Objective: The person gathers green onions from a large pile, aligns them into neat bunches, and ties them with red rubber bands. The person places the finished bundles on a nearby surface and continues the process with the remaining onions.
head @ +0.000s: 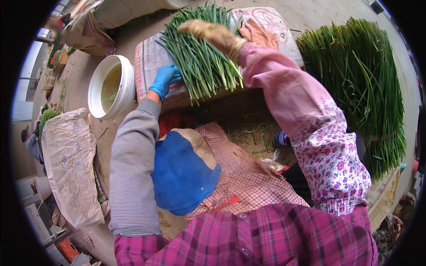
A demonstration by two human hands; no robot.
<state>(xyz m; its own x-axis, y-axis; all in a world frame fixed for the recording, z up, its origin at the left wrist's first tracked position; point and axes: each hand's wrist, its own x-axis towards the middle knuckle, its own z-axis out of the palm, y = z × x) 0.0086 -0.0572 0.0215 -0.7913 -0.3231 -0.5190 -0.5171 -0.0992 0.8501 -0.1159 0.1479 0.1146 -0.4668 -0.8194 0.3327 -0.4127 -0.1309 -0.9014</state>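
Observation:
A pile of long green leafy stalks, like garlic chives, lies on a padded surface covered with a printed woven sack, pale cut ends towards me. My left hand, in a blue rubber glove, is at the pile's left edge near the stalk ends; its fingers are partly hidden, so I cannot tell if they grip anything. My right hand, in a soiled tan glove, reaches across the top of the pile and is blurred; its palm side is hidden. An orange-pink cloth lies on the sack right of my right wrist.
A white plastic bucket with murky liquid stands at the left. Large upright bundles of green stalks stand at the right. Further left, a pale crumpled sheet covers something. A blue cloth lies over my lap. A person is at the far left.

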